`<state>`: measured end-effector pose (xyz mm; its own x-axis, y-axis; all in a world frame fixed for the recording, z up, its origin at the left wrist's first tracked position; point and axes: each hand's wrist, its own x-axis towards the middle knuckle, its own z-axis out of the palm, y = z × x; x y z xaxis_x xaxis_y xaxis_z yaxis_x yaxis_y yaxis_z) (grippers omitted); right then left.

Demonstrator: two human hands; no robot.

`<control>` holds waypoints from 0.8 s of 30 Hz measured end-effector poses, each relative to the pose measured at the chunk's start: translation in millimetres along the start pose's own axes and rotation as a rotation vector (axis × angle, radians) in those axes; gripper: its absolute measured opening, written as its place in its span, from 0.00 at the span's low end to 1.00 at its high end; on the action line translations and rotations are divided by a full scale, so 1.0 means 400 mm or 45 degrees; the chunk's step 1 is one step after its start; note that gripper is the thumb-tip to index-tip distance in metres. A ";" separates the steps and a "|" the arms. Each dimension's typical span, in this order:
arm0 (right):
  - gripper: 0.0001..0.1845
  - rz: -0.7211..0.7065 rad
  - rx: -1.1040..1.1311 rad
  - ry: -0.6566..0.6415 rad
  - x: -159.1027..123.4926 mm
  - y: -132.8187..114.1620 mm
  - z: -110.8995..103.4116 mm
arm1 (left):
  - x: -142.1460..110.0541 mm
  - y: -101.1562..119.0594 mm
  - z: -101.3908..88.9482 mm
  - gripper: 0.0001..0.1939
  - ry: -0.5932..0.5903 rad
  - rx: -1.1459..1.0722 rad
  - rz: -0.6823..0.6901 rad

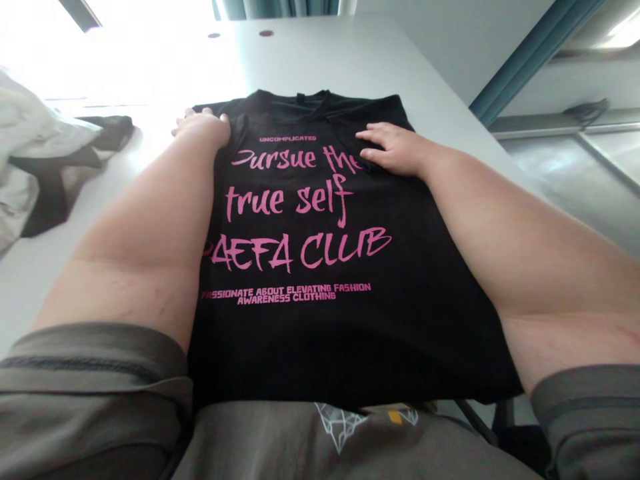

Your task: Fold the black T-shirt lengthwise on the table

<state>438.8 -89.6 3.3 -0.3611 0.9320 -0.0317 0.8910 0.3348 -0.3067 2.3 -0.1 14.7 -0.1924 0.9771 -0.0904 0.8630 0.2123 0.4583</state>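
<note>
A black T-shirt (320, 320) with pink lettering lies flat on the white table (320, 57), collar at the far end, its sides folded in. My left hand (203, 127) rests on the shirt's far left corner, fingers curled over the edge. My right hand (393, 148) lies flat, palm down, on the upper right of the print. Both forearms stretch along the shirt's two sides. The shirt's near hem hangs over the table edge against my grey top.
A heap of white and dark clothes (45, 167) lies on the table at the left. The table's right edge (480, 127) drops to a grey floor with a teal post (530, 57). Bright window glare washes out the far left.
</note>
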 end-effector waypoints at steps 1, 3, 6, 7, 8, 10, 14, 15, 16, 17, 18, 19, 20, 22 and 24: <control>0.44 0.004 -0.001 0.001 0.000 0.001 0.000 | -0.003 0.004 0.001 0.44 0.028 0.030 -0.040; 0.45 0.012 0.001 -0.001 0.000 0.001 -0.001 | -0.012 0.012 0.002 0.43 0.089 0.096 -0.131; 0.45 0.012 -0.002 -0.005 -0.002 0.001 -0.001 | -0.017 0.016 -0.002 0.41 0.116 0.075 -0.143; 0.46 0.011 -0.003 -0.003 -0.002 0.002 -0.001 | -0.014 0.013 -0.005 0.42 0.137 0.046 -0.149; 0.46 0.011 0.002 0.001 -0.002 0.004 -0.001 | -0.009 0.009 -0.009 0.43 0.166 0.014 -0.162; 0.47 0.012 0.028 0.012 0.000 0.010 0.002 | 0.004 -0.003 -0.020 0.43 0.225 -0.033 -0.207; 0.50 0.017 0.104 0.041 0.008 0.028 0.011 | 0.007 -0.025 -0.044 0.45 0.250 0.027 -0.321; 0.51 0.010 0.113 0.052 0.011 0.032 0.014 | 0.001 -0.028 -0.048 0.46 0.238 0.055 -0.326; 0.51 -0.003 0.118 0.064 0.014 0.035 0.016 | -0.007 -0.031 -0.051 0.46 0.233 0.074 -0.323; 0.51 -0.019 0.120 0.075 0.016 0.038 0.019 | -0.014 -0.033 -0.053 0.45 0.226 0.080 -0.319; 0.51 -0.036 0.122 0.086 0.018 0.040 0.021 | -0.021 -0.034 -0.054 0.44 0.215 0.075 -0.314; 0.51 -0.051 0.124 0.095 0.020 0.040 0.022 | -0.026 -0.035 -0.056 0.44 0.206 0.066 -0.313; 0.51 -0.061 0.123 0.102 0.020 0.040 0.024 | -0.028 -0.037 -0.059 0.43 0.191 0.067 -0.302; 0.52 -0.069 0.119 0.109 0.020 0.038 0.026 | -0.027 -0.045 -0.070 0.42 0.150 0.096 -0.249; 0.52 -0.072 0.115 0.116 0.018 0.036 0.027 | -0.025 -0.067 -0.086 0.43 0.123 0.150 -0.158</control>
<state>445.8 -79.6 -11.6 -0.3801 0.9221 0.0730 0.8400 0.3771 -0.3902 -35.0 -15.8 33.7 -0.3394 0.9392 -0.0521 0.8777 0.3361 0.3417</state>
